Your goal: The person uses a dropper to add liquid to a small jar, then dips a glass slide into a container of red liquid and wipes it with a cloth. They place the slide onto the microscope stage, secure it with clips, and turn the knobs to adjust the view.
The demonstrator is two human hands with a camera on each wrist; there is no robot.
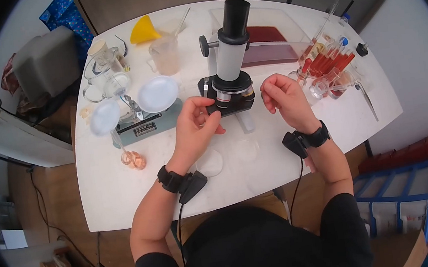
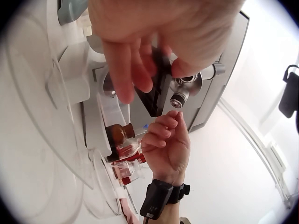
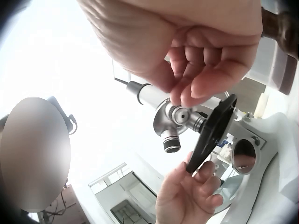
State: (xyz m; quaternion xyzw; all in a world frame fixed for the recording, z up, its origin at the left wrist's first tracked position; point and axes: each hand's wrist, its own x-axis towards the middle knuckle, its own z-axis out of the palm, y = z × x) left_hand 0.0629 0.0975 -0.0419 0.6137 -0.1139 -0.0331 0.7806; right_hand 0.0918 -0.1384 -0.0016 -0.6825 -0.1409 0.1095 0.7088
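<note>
The white and black microscope (image 1: 229, 60) stands upright on the table. My left hand (image 1: 196, 127) grips the near left edge of its black stage; in the right wrist view the thumb and fingers of that left hand (image 3: 187, 198) pinch the rim of the stage (image 3: 212, 133). To the right of the stage, my right hand (image 1: 288, 101) hangs in the air, apart from it. Its fingers are curled with the thumb close to the fingertips, and nothing shows between them. Below the objectives, the left wrist view shows that right hand (image 2: 167, 144).
A balance (image 1: 145, 128) with two pale pans and a beaker (image 1: 166, 57) stand left of the microscope. Tubes of red liquid (image 1: 326, 60), small flasks and tweezers (image 1: 367, 101) lie at the right. A clear round dish (image 1: 209, 163) sits near the front edge.
</note>
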